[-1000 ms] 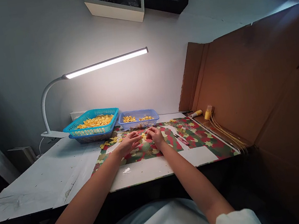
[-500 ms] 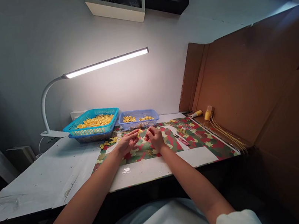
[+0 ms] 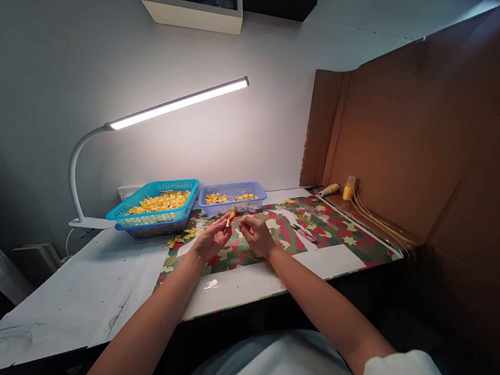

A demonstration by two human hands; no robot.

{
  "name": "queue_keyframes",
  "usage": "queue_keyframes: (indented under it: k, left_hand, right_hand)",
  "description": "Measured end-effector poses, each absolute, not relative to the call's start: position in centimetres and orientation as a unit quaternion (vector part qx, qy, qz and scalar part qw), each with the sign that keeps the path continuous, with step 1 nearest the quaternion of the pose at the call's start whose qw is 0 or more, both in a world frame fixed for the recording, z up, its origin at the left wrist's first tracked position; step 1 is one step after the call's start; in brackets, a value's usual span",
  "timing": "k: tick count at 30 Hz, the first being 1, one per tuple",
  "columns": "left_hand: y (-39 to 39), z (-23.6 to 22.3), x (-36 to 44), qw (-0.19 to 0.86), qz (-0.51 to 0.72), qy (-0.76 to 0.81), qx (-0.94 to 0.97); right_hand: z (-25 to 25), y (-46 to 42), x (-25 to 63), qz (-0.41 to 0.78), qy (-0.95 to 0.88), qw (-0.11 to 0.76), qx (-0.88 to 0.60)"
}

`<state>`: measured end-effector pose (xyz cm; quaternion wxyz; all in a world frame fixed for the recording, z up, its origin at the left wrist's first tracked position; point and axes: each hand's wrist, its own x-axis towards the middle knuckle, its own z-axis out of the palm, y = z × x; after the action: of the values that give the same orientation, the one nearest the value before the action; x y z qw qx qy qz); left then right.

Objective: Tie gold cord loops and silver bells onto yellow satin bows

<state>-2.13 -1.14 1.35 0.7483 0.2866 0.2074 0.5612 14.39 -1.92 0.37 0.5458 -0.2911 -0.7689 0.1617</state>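
Note:
My left hand [image 3: 214,240] pinches a small yellow ribbon-like piece [image 3: 230,218] at its fingertips, above the camouflage-patterned mat [image 3: 331,230]. Close beside it on the right, my right hand [image 3: 258,234] is closed, its fingertips pressed together near the yellow piece; what they hold, if anything, is too small to make out. A thin wire loop [image 3: 254,254] shows under the right hand. Several loose yellow pieces [image 3: 174,241] lie on the mat to the left of my hands.
A turquoise basket [image 3: 116,218] full of yellow pieces sits on another basket at the left. Behind my hands stands a lilac basket [image 3: 234,207] with fewer pieces. Pink-handled snips [image 3: 306,234], a glue bottle [image 3: 348,188] and cords [image 3: 382,224] lie right. A lamp [image 3: 179,104] arches overhead.
The yellow piece in my left hand has turned and stands more upright at the fingertips. My right hand has shifted slightly left, nearer to it.

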Motion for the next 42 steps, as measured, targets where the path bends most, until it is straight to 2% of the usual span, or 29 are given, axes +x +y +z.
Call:
queue_keyframes:
  k: [12, 42]
  left_hand:
    - [-1.16, 1.32, -2.0, 0.755, 0.553, 0.207, 0.287]
    - [-0.99, 1.08, -2.08, 0.749, 0.544, 0.225, 0.304]
  right_hand:
    - [-0.11, -1.34, 14.44, 0.143, -0.79, 0.519, -0.294]
    - [-0.17, -1.19, 14.43, 0.147, -0.784, 0.52, -0.306]
